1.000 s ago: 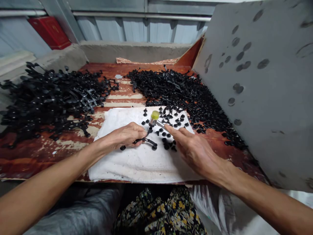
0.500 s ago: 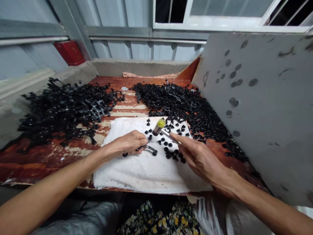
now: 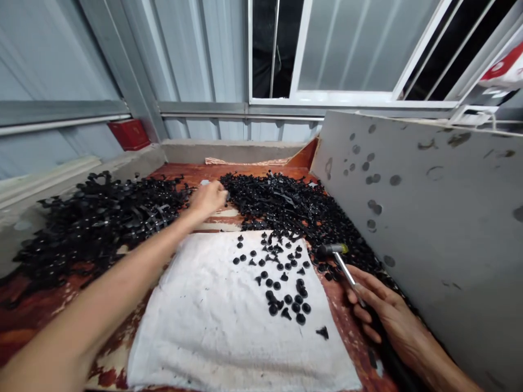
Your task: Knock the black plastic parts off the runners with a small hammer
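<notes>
My left hand [image 3: 209, 200] reaches far over the table, its fingers curled closed at the left edge of the right-hand heap of black parts [image 3: 286, 196]. Whatever is in those fingers is hidden. In my right hand [image 3: 386, 305] is a small mallet [image 3: 347, 272] with a metal shaft, a dark handle and a head dark on one end, yellow on the other. Its head hovers or rests by the heap's front edge; I cannot tell which. Several small black round-headed plugs [image 3: 288, 299] lie scattered on the right half of a white cloth [image 3: 196, 316].
A second heap of black strap-like pieces [image 3: 106, 218] covers the table's left side. A grey board [image 3: 441, 218] stands along the right edge. Behind are a corrugated metal wall [image 3: 196, 49], a window [image 3: 351, 43] and a red box [image 3: 128, 134].
My left hand has gone from the cloth to the far heap; the black strap it held no longer shows. My right hand has carried the mallet right, off the cloth. The view has tilted up.
</notes>
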`<state>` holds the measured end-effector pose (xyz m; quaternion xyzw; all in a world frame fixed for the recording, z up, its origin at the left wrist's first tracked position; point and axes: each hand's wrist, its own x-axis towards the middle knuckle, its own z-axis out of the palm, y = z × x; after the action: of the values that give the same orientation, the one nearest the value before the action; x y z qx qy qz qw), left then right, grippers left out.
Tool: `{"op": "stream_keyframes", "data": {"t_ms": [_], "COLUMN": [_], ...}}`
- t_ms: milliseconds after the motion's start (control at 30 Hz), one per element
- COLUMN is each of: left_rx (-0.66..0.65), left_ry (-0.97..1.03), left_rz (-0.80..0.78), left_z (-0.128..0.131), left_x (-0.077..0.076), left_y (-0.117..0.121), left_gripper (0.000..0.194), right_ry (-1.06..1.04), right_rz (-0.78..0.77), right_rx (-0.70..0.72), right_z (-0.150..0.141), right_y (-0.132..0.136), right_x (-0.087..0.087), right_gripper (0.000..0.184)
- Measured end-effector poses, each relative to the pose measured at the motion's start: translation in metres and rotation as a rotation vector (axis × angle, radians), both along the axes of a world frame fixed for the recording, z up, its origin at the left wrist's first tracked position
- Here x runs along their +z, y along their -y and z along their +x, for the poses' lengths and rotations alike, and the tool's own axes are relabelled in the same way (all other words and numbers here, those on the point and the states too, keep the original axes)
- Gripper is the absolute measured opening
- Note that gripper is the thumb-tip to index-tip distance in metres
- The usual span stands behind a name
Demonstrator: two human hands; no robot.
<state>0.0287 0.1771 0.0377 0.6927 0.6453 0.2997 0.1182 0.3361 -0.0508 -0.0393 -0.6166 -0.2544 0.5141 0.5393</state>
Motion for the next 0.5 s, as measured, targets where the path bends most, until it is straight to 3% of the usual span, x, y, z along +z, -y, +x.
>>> {"op": "stream_keyframes", "data": {"t_ms": [100,200,333,500], "left_rx": [-0.011,0.016,-0.003,-0.07], "left_ry": [0.054,0.144,0.318,0.553], "left_rz": [-0.081,-0.136,-0.179,-0.24], "left_z": [0.061,0.09,0.094,0.073], "left_x": [-0.022,-0.032,-0.032,-0.022], "left_y": [-0.014,-0.03,-0.037,-0.018], "left_gripper": [0.015,0.019,0.015,0.011], "right_ry": [-0.006,0.01,-0.012,-0.046], "right_rz": [0.006,0.021,0.007,-0.008], "right_rx": [0.036,0.057,0.047,0.034], "right_z": [0.003,0.008,0.01,0.008], "right_y": [-0.001,-0.001,-0.003,-0.004], "right_x": [0.0,-0.003,-0.006,-0.004], "right_gripper": [0.064,0.054,0.059,0.068]}}
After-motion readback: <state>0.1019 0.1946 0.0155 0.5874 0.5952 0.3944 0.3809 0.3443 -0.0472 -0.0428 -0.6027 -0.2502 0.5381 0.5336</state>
